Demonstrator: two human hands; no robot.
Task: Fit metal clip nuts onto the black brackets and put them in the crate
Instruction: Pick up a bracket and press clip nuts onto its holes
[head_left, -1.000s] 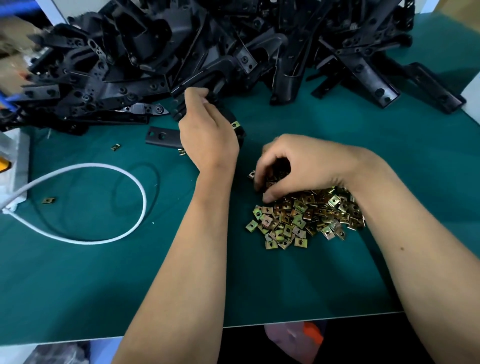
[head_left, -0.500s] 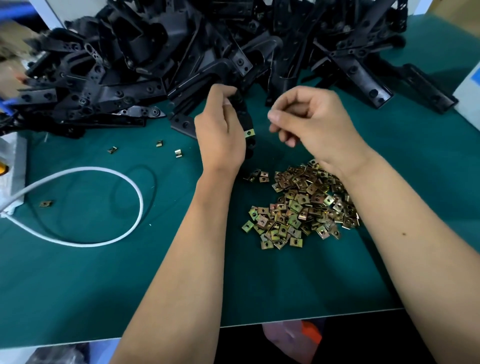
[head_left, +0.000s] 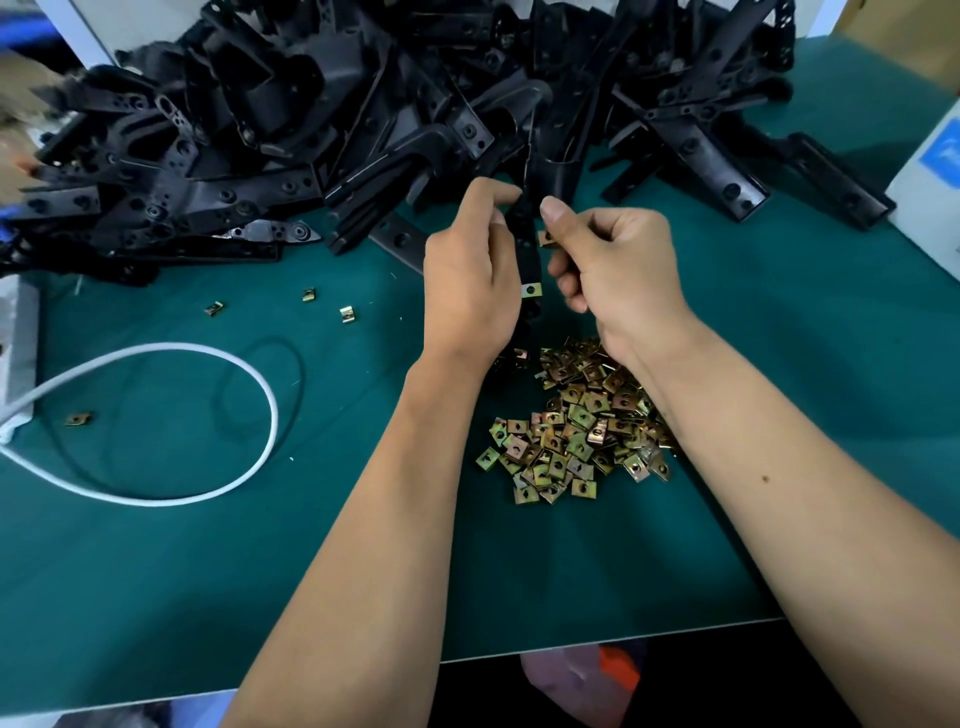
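Observation:
My left hand (head_left: 470, 275) grips a black bracket (head_left: 525, 244) held upright above the green mat, with one metal clip nut (head_left: 532, 290) sitting on its lower part. My right hand (head_left: 615, 262) pinches another clip nut (head_left: 546, 238) against the bracket's right edge, just below my thumb. A heap of brass-coloured clip nuts (head_left: 576, 426) lies on the mat under my right wrist. A large pile of black brackets (head_left: 363, 119) fills the back of the table. No crate shows in this view.
A white cable (head_left: 260, 415) loops across the left of the green mat (head_left: 260, 571). Several stray clip nuts (head_left: 345, 314) lie left of my hands. A white box (head_left: 930, 176) stands at the right edge, and the table's front edge runs near the bottom.
My right hand lifted from the nut heap with a nut and came to the bracket. My left hand raised the bracket off the mat and turned it upright.

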